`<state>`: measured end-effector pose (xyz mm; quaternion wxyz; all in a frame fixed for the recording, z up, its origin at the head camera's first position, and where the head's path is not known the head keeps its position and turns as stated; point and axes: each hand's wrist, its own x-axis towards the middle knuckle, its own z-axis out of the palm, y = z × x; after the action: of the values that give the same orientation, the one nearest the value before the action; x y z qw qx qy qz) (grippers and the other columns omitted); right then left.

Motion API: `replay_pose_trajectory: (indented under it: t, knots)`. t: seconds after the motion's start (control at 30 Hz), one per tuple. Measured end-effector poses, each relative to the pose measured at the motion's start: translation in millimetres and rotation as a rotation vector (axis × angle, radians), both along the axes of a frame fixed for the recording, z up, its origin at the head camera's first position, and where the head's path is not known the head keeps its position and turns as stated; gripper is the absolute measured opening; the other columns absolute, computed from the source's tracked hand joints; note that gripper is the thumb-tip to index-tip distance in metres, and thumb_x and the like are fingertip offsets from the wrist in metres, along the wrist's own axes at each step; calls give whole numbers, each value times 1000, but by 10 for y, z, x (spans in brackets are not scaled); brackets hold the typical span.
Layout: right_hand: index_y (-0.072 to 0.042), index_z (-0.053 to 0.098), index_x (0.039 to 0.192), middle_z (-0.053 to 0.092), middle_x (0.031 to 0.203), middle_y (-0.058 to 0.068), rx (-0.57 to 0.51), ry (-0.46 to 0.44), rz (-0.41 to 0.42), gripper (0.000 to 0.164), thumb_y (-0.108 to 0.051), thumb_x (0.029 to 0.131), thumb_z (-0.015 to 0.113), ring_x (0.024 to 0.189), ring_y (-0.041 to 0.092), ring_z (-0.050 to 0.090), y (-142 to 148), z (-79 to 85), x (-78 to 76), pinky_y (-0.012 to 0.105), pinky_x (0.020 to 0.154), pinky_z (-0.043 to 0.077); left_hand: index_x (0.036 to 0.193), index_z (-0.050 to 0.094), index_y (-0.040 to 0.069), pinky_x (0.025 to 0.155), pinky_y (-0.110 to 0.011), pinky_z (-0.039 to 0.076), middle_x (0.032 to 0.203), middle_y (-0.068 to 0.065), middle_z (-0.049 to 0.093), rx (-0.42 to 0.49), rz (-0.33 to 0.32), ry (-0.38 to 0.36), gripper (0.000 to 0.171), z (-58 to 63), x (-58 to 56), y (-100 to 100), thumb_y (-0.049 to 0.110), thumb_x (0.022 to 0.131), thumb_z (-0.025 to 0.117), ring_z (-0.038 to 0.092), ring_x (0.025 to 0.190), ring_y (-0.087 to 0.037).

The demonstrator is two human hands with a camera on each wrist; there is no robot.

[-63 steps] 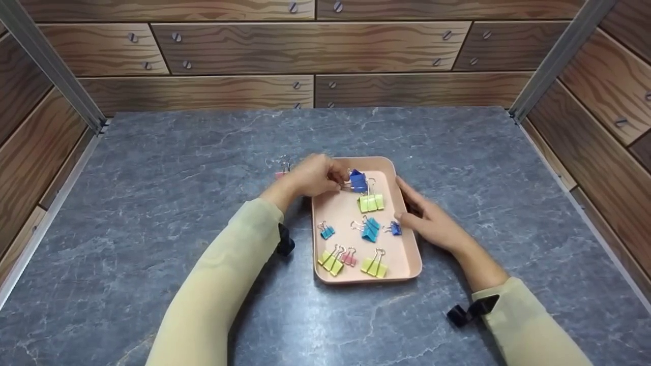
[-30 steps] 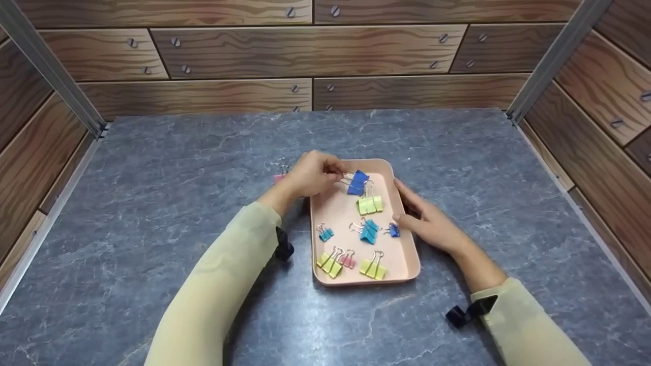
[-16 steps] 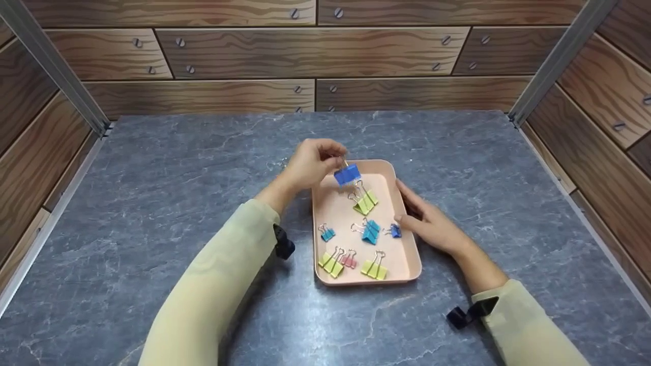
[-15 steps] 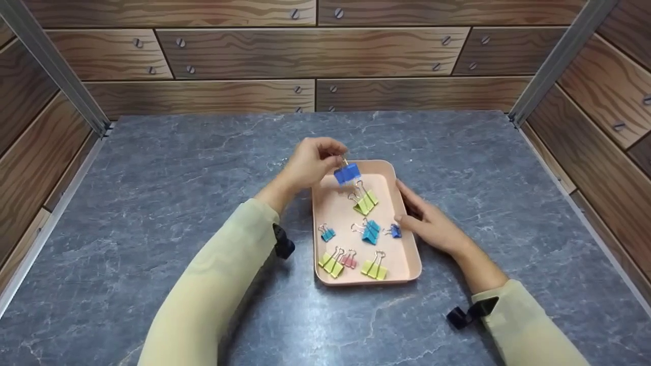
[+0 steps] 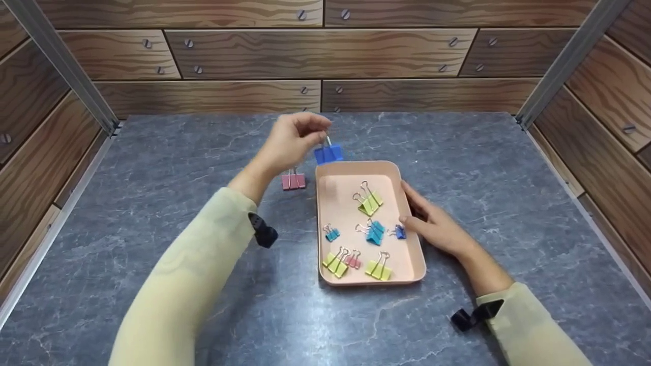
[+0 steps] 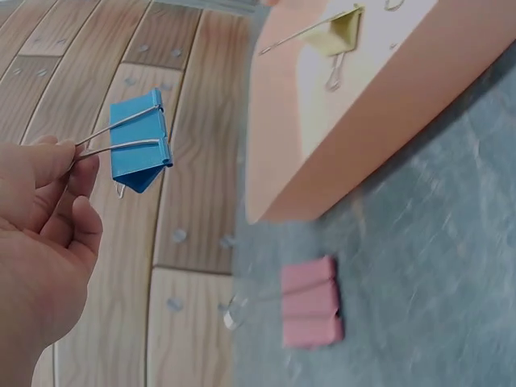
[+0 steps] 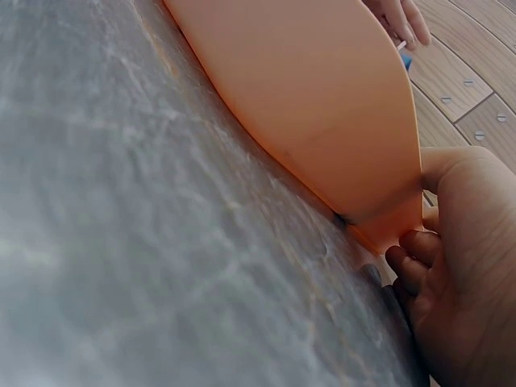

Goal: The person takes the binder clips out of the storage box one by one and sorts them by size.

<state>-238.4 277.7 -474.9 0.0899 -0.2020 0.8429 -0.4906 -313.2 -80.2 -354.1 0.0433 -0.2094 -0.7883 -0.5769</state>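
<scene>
My left hand [image 5: 291, 141] pinches a large blue binder clip [image 5: 329, 154] by its wire handles, raised by the far left corner of the pink tray [image 5: 368, 166]. In the left wrist view the clip's blue body [image 6: 139, 137] points away from the fingertips. My right hand [image 5: 432, 223] grips the tray's right wall, thumb over the rim and fingers along the outside. Inside the tray lie several binder clips: yellow-green ones [image 5: 370, 203], a teal one [image 5: 375, 232], a small teal one [image 5: 332, 234], a small blue one [image 5: 401, 232] and a small pink one [image 5: 353, 262].
Left of the tray, a large pink binder clip [image 5: 293, 181] rests on the grey marbled table [image 5: 203, 152], partly behind the left hand. Wood-patterned panels [image 5: 325, 53] wall off the back and both sides.
My left hand has lifted the blue binder clip from the tray and carried it up and left, past the far edge. The yellow-green clip beside it shifted. My right hand stays at the tray.
</scene>
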Motion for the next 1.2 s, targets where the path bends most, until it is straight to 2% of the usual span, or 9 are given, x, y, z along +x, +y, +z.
replay_pose_trajectory:
  t: [0.2,0.37,0.43,0.53,0.7,0.97,1.07,1.2]
  knots:
    - [-20,19,171,25,173,11,0,-9,-3,82,-26,105,68,157,31,28,19,-3,13,46,127,20,120,76,-1,84,-31,59,111,-18,77,-15,32,17,20,43,-20,-267,-2,102,67,71,92,-17]
    - [-18,19,171,25,173,13,-4,-15,0,81,-25,106,67,157,33,27,18,3,26,22,121,24,121,76,-1,83,-30,58,111,-15,77,-48,71,8,20,-14,-13,-498,0,102,68,72,95,-20]
    - [-17,19,171,26,173,14,-10,-15,2,81,-24,106,67,157,33,27,14,8,26,16,118,23,121,76,0,83,-29,58,112,-15,77,-60,88,1,21,-41,-10,-583,0,102,68,71,96,-21]
    - [-16,20,171,26,173,15,-9,-5,2,80,-23,106,67,157,35,27,10,10,21,17,119,23,122,76,2,82,-29,57,111,-13,78,-69,110,-7,21,-75,-13,-699,1,103,68,71,97,-22]
    - [-16,20,171,25,173,15,-9,3,5,80,-23,106,67,157,35,27,6,4,15,27,124,21,122,76,3,86,-34,58,113,-14,77,-72,132,-40,20,-128,-25,-858,3,104,67,71,102,-28]
    - [-20,20,171,24,174,11,-6,0,7,82,-24,105,68,158,31,26,-10,10,0,46,127,18,122,76,4,85,-28,56,115,-16,76,-92,179,-98,19,-203,-1,-1012,6,105,67,68,100,-19]
    - [-19,20,171,24,173,12,-5,4,4,83,-23,104,69,157,31,27,-5,6,-2,44,127,19,122,75,2,85,-28,56,114,-16,76,-94,177,-108,20,-237,-13,-1033,6,105,67,68,100,-20]
    - [-19,20,171,26,173,13,-6,7,2,83,-23,104,69,157,32,28,-5,-2,-8,27,124,22,123,75,2,83,-27,55,114,-18,75,-105,179,-121,20,-293,-25,-1062,6,105,67,68,99,-21]
